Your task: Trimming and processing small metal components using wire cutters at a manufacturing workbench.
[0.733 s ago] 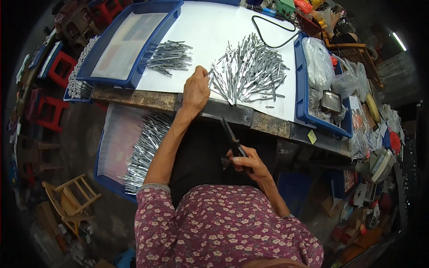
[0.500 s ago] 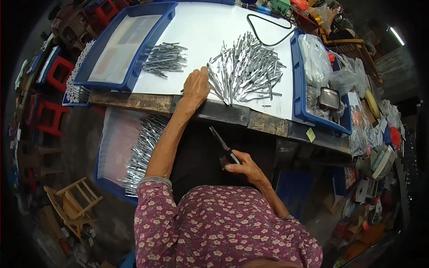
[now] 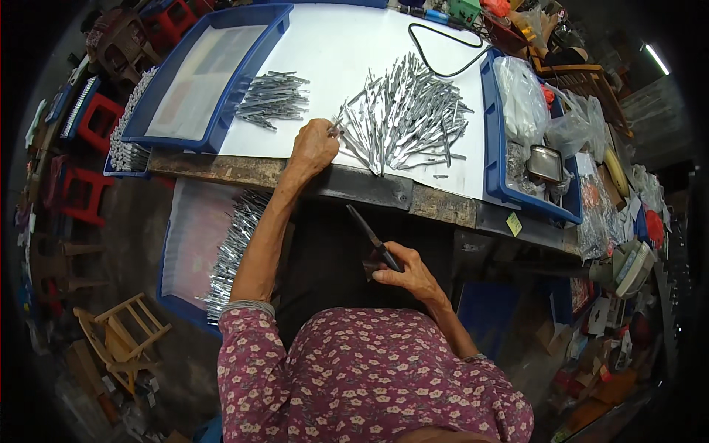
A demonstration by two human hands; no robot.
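At the front of the white tabletop my left hand (image 3: 313, 148) is closed, its thumb and fingertips pinching a thin metal strip (image 3: 339, 125) beside a large pile. This fanned pile of silvery strips (image 3: 406, 111) spreads to its right. A smaller heap of strips (image 3: 273, 98) lies beyond it to the left. Below the table edge, over my lap, my right hand (image 3: 408, 275) is wrapped round a slim dark hand tool (image 3: 369, 233) with a long tapered end pointing up and left. Its exact kind I cannot make out.
An empty-looking blue tray (image 3: 210, 81) stands at the table's left, a blue tray (image 3: 496, 140) with plastic bags at its right. A black cable loop (image 3: 421, 55) lies at the back. Under the table edge, another tray (image 3: 168, 258) holds several strips. A wooden stool (image 3: 122, 340) stands lower left.
My left hand has shifted slightly left and toward me, and a strip now shows at its fingertips. The tool in my right hand has turned a little, its tip still pointing up and left.
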